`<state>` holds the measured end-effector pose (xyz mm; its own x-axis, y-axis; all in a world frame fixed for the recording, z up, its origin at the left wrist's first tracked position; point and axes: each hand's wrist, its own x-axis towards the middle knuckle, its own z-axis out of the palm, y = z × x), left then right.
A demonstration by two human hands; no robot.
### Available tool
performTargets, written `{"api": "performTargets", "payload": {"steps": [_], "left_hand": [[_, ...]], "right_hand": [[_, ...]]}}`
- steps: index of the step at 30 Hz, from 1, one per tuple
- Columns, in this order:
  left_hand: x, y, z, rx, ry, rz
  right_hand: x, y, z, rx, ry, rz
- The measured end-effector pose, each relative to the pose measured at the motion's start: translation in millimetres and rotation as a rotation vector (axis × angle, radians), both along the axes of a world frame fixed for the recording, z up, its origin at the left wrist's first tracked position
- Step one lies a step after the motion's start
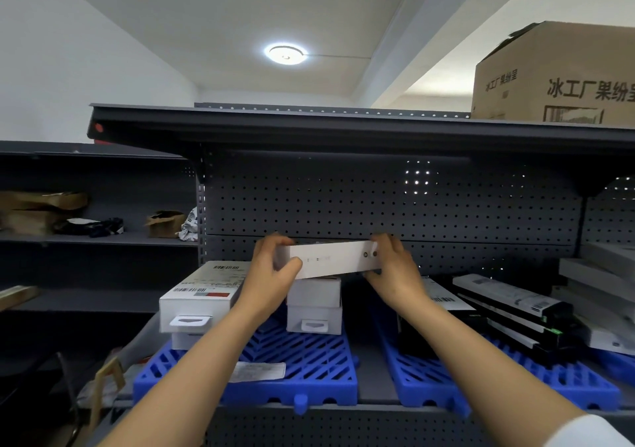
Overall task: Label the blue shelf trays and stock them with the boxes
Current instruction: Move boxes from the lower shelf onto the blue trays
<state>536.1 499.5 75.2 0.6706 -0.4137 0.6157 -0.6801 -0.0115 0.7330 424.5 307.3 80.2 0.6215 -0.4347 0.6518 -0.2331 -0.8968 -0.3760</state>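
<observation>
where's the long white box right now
In the head view the long white box sits mid-frame, gripped at its ends by the left hand and right hand, just above the white box stack on the left blue tray.

I can't read the print on the long white box point(331, 260); cardboard carton point(556, 75) cut off at right edge.

Grey shelf point(376, 383) w/ two blue trays point(309, 360) point(515, 383) side by side
</observation>
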Motion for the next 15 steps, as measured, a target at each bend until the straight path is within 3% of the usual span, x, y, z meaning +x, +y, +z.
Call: {"api": "performTargets", "payload": {"steps": [4,10,12,15], "left_hand": [[7.8,-2.4,-3.9,0.059,-0.056,0.053],[16.1,-7.2,-8.0,0.220,-0.383,0.430],[16.5,-9.3,-7.3,0.238,-0.382,0.404],[14.1,-13.9,-7.0,0.223,-0.230,0.263]], "right_hand": [[-4.4,7.0,-4.0,-0.082,-0.075,0.016],[-12.3,20.4,-13.3,-0.214,-0.234,0.091],[-13.3,24.5,-16.8,-0.230,-0.225,0.109],[-13.5,25.9,-20.5,-0.259,-0.188,0.122]]}}
